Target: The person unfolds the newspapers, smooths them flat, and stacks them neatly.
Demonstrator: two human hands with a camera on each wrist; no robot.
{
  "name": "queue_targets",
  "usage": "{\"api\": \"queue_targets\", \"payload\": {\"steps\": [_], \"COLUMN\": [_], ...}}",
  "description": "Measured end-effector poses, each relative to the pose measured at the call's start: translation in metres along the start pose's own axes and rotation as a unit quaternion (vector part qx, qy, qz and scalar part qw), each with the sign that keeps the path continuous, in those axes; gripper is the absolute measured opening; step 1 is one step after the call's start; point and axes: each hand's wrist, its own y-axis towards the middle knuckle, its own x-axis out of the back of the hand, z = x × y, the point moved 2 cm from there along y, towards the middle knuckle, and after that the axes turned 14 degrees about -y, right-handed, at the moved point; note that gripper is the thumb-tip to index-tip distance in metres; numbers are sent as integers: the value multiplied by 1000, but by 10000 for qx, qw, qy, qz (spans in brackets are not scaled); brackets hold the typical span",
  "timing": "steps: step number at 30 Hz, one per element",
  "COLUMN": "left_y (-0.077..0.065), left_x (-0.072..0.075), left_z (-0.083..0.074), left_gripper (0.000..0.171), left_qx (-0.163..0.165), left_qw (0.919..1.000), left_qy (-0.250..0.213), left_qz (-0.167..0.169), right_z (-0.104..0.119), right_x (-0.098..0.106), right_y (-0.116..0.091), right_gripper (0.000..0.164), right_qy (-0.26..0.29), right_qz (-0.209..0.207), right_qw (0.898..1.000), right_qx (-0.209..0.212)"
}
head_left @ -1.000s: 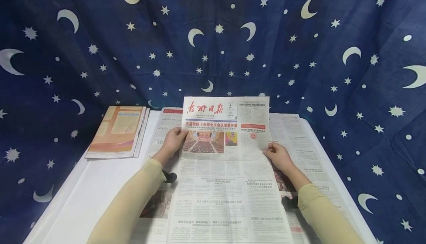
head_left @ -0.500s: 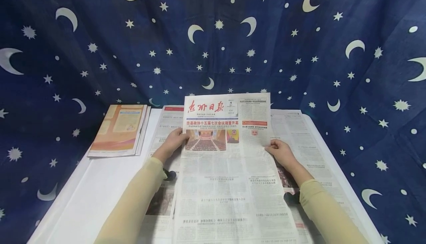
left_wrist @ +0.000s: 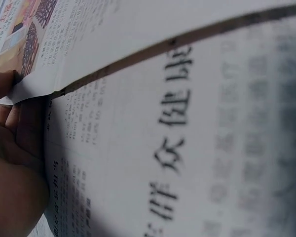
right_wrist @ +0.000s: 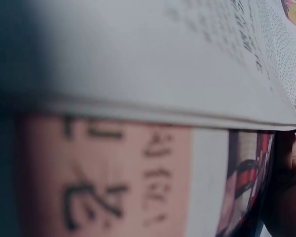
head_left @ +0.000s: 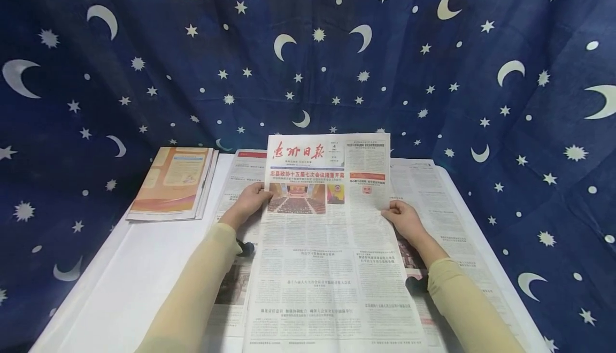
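A tall newspaper (head_left: 327,235) with a red masthead and a colour photo of a hall is held up at the middle of the table. My left hand (head_left: 248,203) pinches its left edge beside the photo, thumb in front and fingers behind. On the opposite edge, a little lower, my right hand (head_left: 403,218) pinches the paper in the same way. The left wrist view shows the thumb (left_wrist: 2,85) over the sheet's edge. In the right wrist view the right hand (right_wrist: 291,168) is partly cut off at the frame's side, and the sheet's edge runs to its fingertips.
More opened newspaper sheets (head_left: 433,203) lie flat underneath, spreading out on both sides. A stack of folded papers with an orange cover (head_left: 168,184) sits at the back left of the white table (head_left: 139,273). Behind hangs a dark blue curtain (head_left: 308,53) with moons and stars.
The newspaper's top has risen slightly since a second ago, and the sheet's lower part has shifted a little. Both hands keep their pinch at the edges. The camera view has shifted slightly.
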Motion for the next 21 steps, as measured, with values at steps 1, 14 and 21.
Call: {"api": "queue_targets", "payload": {"steps": [1,14,21], "left_y": [0,3,-8], "left_x": [0,-1,-24], "left_z": [0,-2,-22], "left_gripper": [37,63,80], "left_qx": [-15,-87,-555], "left_qw": [10000,9985,9675], "left_qy": [27,502,2426], "left_qz": [13,-221,-441], "right_z": [0,1,-4], "right_x": [0,-1,-4], "right_y": [0,4,6], "right_gripper": [34,40,43], "right_qy": [10,9,-121], "right_qz": [-3,-34,-34], "right_qw": [10000,10000,9999], "right_qx": [-17,5,-111]}}
